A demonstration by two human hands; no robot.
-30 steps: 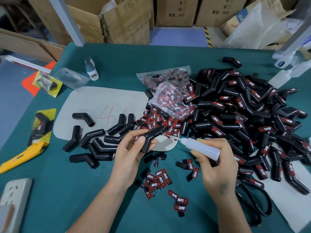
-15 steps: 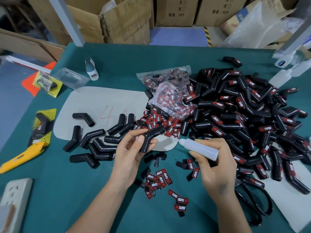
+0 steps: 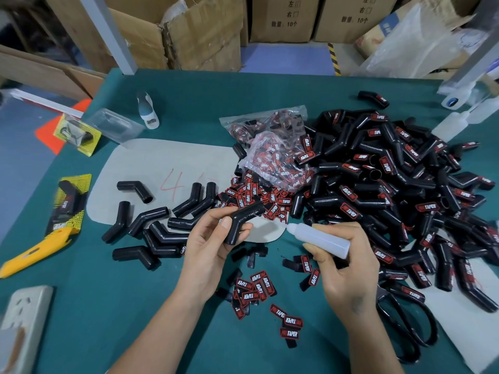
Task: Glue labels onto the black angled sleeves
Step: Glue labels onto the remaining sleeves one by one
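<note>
At frame centre, the left hand (image 3: pixel 208 238) grips a bare black sleeve (image 3: pixel 243 220). The right hand (image 3: pixel 343 265), holding the glue bottle (image 3: pixel 318 238), has drawn its nozzle back from the sleeve. Gluing looks finished; a label (image 3: pixel 289 333) from the worktop (image 3: pixel 108 306) probably comes next.

Both forearms are being held forward; the left hand (image 3: pixel 209 238) and right hand (image 3: pixel 343 268) are being kept curled, fingers (image 3: pixel 324 263) gripping.
</note>
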